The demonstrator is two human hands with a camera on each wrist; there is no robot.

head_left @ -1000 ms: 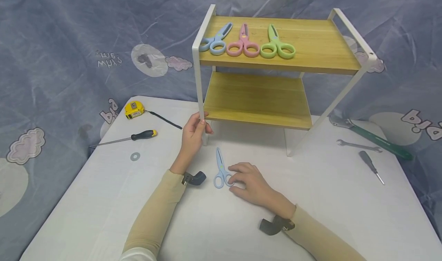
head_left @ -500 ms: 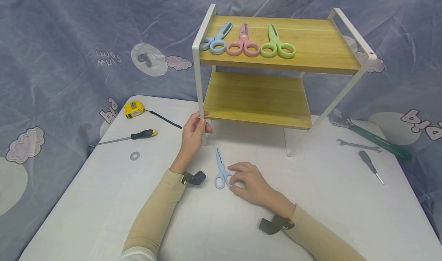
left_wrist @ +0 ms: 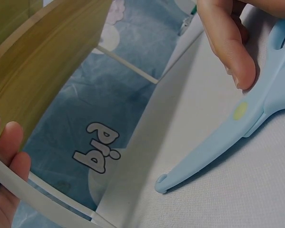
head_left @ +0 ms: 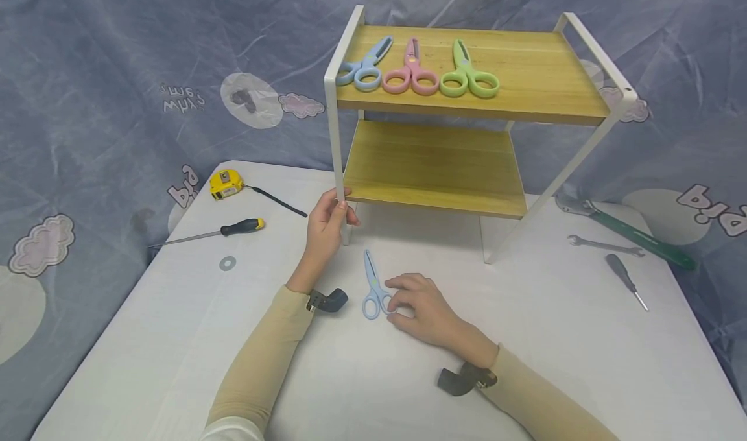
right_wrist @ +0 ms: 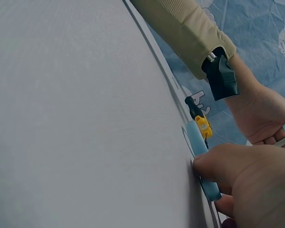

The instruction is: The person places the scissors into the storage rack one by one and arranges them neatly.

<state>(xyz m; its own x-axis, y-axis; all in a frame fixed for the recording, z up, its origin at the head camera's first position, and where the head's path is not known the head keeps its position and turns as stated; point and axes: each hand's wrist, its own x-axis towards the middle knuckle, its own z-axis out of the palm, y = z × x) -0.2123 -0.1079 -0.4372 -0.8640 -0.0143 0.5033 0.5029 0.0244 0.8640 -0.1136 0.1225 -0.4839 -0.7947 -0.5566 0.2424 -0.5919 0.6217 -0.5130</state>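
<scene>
on a white table (head_left: 175,337) before blue printed cloth (head_left: 117,71), left hand (head_left: 327,227) gripping rack (head_left: 467,162) leg, right hand (head_left: 423,311) pinching blue scissors (head_left: 371,285)

A white-framed two-tier wooden shelf rack (head_left: 449,168) stands at the far edge of the white tabletop (head_left: 362,389), about midway along it. On its top shelf three pairs of plastic scissors lie side by side towards the left end: blue scissors (head_left: 363,67), then pink scissors (head_left: 411,71), then green scissors (head_left: 467,74). A pale blue pair of scissors (head_left: 372,286) lies on the tabletop just before the rack's front left leg. Near the far left corner sits a yellow tape measure (head_left: 226,184), with a black-and-yellow-handled screwdriver (head_left: 217,231) before it and a metal washer (head_left: 227,263) nearer still. Along the right edge lie a green-handled wrench (head_left: 624,229), a small steel spanner (head_left: 605,246) and a dark-handled screwdriver (head_left: 626,279).
</scene>
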